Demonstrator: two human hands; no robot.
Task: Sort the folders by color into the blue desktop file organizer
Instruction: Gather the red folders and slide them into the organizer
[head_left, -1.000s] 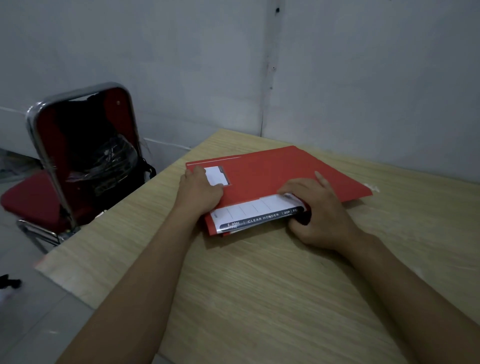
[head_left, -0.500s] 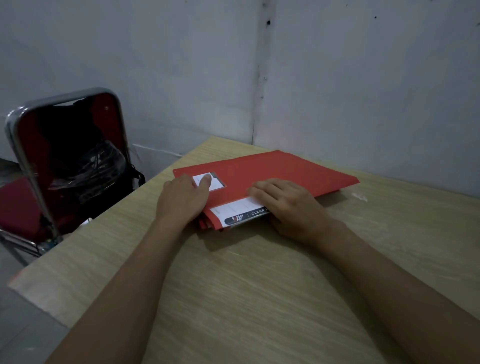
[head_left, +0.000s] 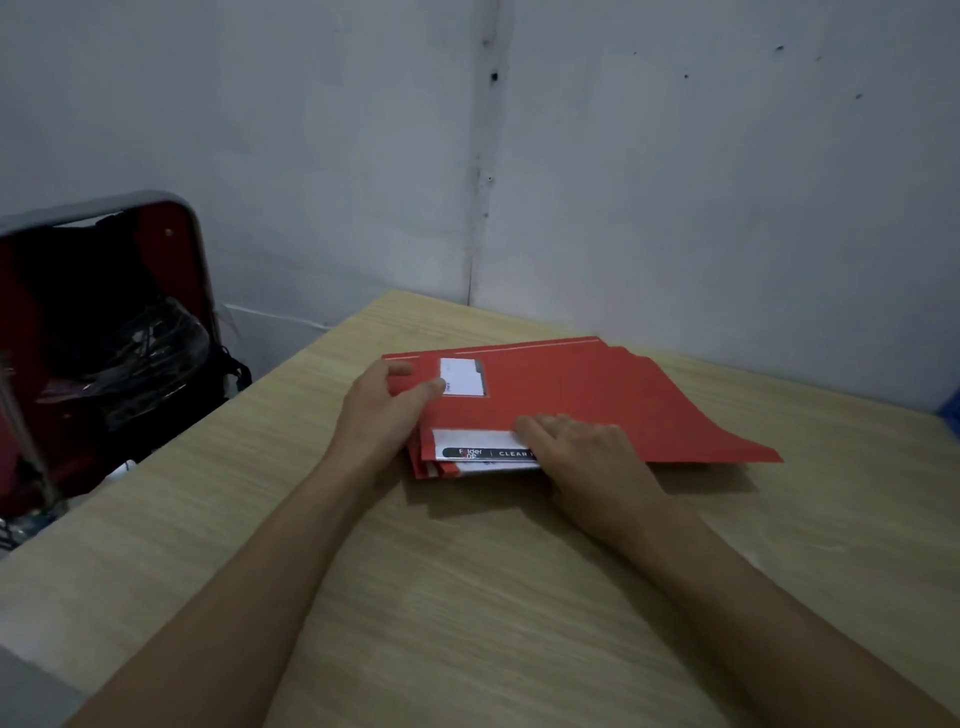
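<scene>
Red folders (head_left: 571, 395) pinched at left hand (head_left: 382, 410), seemingly stacked.

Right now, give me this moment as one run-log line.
stage: stack on table, unsorted | left hand: grips red folder stack at left edge | right hand: fingers on near edge | organizer: not clearly visible

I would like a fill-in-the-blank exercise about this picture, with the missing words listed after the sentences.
1. The top folder in the stack is ____ in color.
2. The stack lies on a wooden ____.
3. The left hand grips the stack's near-left corner, and its thumb lies beside the folder's white ____.
4. The right hand partly covers a white strip printed with the word ____.

Missing words: red; table; label; CLEAR
</scene>
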